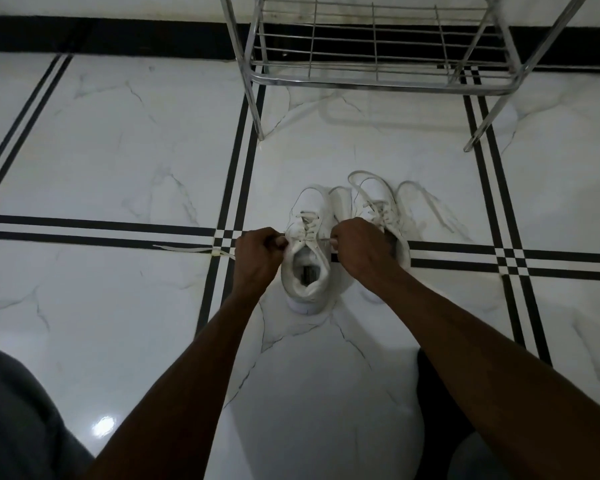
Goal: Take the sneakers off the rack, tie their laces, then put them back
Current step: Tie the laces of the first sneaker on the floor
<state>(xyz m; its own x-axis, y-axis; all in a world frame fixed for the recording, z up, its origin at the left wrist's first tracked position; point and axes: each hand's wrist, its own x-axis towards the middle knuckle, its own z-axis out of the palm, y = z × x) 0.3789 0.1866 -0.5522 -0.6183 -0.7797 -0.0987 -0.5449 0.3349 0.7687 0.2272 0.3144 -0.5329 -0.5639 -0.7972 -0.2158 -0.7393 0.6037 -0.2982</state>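
Note:
Two white sneakers stand side by side on the tiled floor, toes pointing away from me. The left sneaker [307, 271] is between my hands, its opening facing me. My left hand [258, 259] is shut on one end of its lace, whose loose tail [191, 250] trails left across the floor. My right hand [359, 249] is shut on the other lace end, pulled taut across the sneaker's top. The right sneaker [374, 202] is partly hidden behind my right hand, its laces [423, 202] lying loose in loops on the floor.
A chrome wire shoe rack [378, 77] stands just beyond the sneakers, against a wall with a black skirting; its lowest shelf holds nothing. The floor is white marble tile with black stripes. My knees in grey fabric [18, 410] frame the bottom corners.

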